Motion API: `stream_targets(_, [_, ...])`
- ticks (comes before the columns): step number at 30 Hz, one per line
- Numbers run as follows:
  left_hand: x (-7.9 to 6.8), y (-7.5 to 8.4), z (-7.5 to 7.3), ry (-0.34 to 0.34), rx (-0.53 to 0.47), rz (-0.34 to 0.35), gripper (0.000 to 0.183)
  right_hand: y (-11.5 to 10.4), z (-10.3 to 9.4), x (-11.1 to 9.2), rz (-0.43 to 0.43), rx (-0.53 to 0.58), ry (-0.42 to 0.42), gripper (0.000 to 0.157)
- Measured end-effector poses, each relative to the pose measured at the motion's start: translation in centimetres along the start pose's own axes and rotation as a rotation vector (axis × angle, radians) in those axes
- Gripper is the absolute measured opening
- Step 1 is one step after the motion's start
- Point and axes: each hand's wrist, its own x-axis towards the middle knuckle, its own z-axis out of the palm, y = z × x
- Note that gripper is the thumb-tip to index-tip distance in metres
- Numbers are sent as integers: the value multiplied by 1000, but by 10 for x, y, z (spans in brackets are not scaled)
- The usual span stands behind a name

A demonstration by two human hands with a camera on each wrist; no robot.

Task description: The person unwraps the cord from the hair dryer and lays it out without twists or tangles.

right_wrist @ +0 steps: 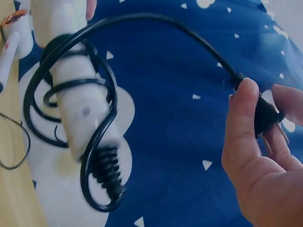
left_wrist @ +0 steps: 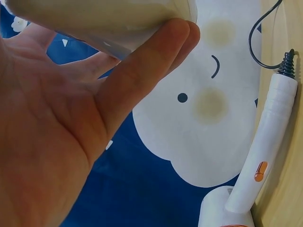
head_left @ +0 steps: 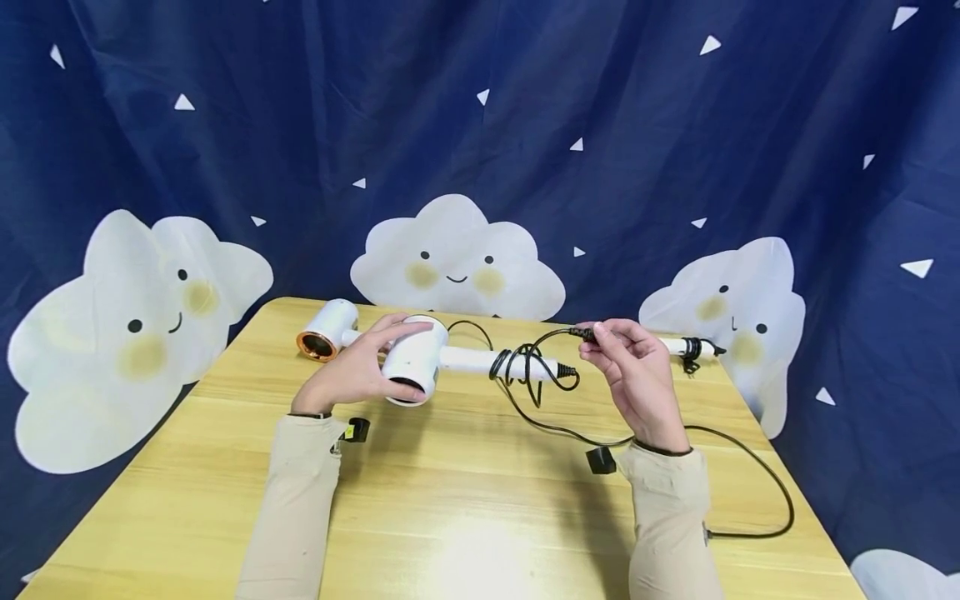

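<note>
My left hand (head_left: pixel 351 373) grips a white hair dryer (head_left: pixel 465 360) by its barrel, thumb below and fingers over the top, above the table. Its handle points right, with a black cord (head_left: pixel 553 335) wound in loose loops around it. In the right wrist view, a ribbed black sleeve (right_wrist: pixel 108 170) ends the handle. My right hand (head_left: pixel 641 379) pinches the black plug (right_wrist: pixel 266 116) at the cord's end between thumb and fingers; metal prongs show below it. From the plug, the cord arcs back to the loops. The left wrist view shows only part of the gripped barrel (left_wrist: pixel 94 19).
At the back left of the wooden table (head_left: pixel 450 500) lies another white hair dryer (head_left: pixel 335 321) with a copper-coloured rim. A white handle (head_left: pixel 675 345) wrapped in black cord lies behind my right hand. One black cable (head_left: pixel 787 500) curves near the right edge. A blue cloud-print curtain (head_left: pixel 480 150) hangs behind.
</note>
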Motion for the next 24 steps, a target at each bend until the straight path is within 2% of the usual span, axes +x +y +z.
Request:
stream_targets(7, [-2, -2, 0, 15, -2, -6, 96, 0, 12, -7, 3, -38, -52, 10])
stream_targets(16, [-3, 0, -4, 29, 10, -7, 96, -4, 20, -12, 109, -178, -158, 23])
stream_targets(24, [-5, 0, -8, 24, 14, -29, 98, -2, 23, -9, 180, -96, -207, 25])
